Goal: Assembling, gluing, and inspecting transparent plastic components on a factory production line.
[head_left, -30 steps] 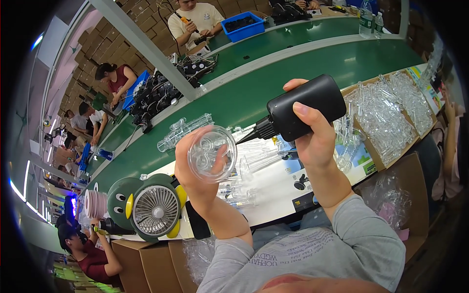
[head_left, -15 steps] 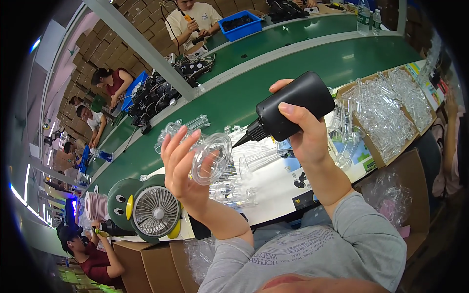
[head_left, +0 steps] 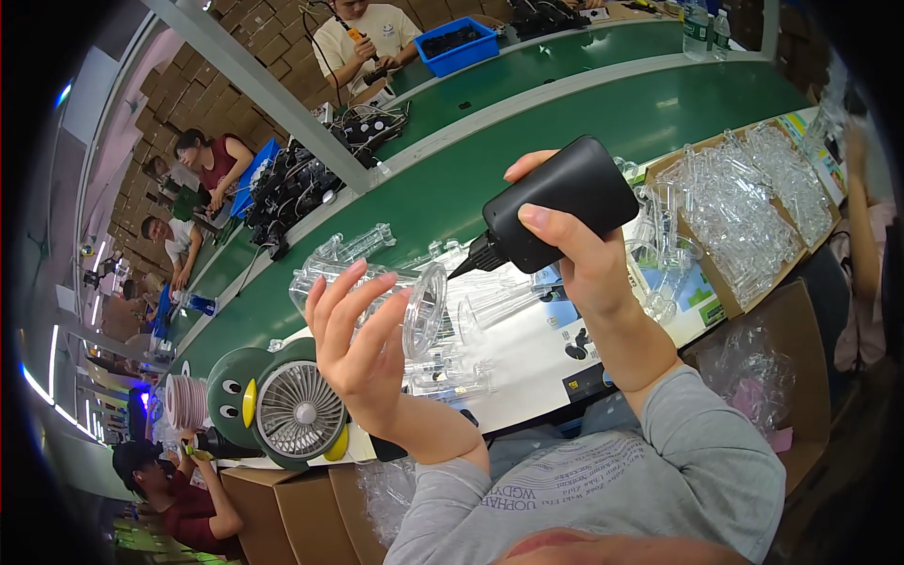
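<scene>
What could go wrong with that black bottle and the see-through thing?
The black bottle tilts downward, so anything inside might drip where it isn't wanted. Its pointed nozzle, close to the clear plastic piece, might scratch it. The left hand holds that piece up in the air, so it could slip and fall.

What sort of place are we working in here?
Most likely a factory assembly line: there's a long green work surface, a co-worker at its far side, and many clear plastic parts heaped at the right.
</scene>
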Demonstrator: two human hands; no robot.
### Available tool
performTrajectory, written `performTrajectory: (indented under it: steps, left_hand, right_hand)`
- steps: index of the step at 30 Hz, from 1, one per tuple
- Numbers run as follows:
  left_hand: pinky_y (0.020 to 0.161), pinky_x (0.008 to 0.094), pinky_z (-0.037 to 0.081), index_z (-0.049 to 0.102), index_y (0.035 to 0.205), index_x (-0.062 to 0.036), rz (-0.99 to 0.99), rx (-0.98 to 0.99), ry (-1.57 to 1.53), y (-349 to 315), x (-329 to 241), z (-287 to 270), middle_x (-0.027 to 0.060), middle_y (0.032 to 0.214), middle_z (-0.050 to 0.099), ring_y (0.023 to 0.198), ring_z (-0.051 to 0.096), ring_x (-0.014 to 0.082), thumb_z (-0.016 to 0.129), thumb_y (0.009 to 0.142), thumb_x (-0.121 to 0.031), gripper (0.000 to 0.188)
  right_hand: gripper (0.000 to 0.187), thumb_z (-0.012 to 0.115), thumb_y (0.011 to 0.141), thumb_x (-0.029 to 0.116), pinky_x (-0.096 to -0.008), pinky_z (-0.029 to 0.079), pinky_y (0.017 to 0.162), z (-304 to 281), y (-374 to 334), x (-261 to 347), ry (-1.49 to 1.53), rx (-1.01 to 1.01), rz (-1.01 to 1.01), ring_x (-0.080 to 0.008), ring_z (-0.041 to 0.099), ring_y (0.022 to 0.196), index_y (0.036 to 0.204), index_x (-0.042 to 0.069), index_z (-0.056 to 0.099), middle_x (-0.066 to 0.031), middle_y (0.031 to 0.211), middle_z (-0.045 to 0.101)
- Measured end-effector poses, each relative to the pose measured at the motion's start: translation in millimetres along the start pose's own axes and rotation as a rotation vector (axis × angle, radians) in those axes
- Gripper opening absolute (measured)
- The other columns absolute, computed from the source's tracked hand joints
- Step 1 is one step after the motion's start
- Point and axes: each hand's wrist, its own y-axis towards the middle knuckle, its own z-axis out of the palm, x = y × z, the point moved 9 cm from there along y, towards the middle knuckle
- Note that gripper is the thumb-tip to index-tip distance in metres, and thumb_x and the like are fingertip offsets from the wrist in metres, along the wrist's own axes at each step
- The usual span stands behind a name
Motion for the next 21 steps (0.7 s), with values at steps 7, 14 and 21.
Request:
performTrajectory:
  steps: [7,14,21]
  left_hand:
    - [0.095,0.0459,0.038,0.069,0.082,-0.0109,0.007,0.113,0.004,0.2,-0.2,7.2,0.0034,0.09,0.067,0.102,0.059,0.0269,0.07,0.06,0.001,0.025]
    - [0.094,0.0471,0.038,0.069,0.084,-0.011,-0.008,0.197,0.003,-0.1,-1.6,13.2,0.0029,0.092,0.067,0.103,0.058,0.0269,0.071,0.062,0.0,0.025]
    - [0.095,0.047,0.038,0.068,0.087,-0.0104,-0.015,0.241,-0.022,-1.3,0.4,17.2,0.0029,0.093,0.066,0.103,0.058,0.0272,0.071,0.063,0.001,0.027]
  right_hand:
    - [0.03,0.063,0.072,0.005,-0.0231,0.05,0.069,3.7,-0.2,1.4,-0.028,0.033,0.02,-0.012,0.06,0.078,0.101,0.0,0.057,-0.0089,0.097,0.06]
    - [0.029,0.064,0.072,0.007,-0.022,0.047,0.067,6.9,-0.2,7.3,-0.103,0.054,-0.018,-0.0102,0.058,0.075,0.1,0.001,0.059,-0.0064,0.088,0.061]
    - [0.029,0.064,0.072,0.007,-0.022,0.047,0.068,4.7,1.0,10.9,-0.135,0.072,-0.042,-0.0104,0.059,0.075,0.1,0.002,0.059,-0.0067,0.087,0.062]
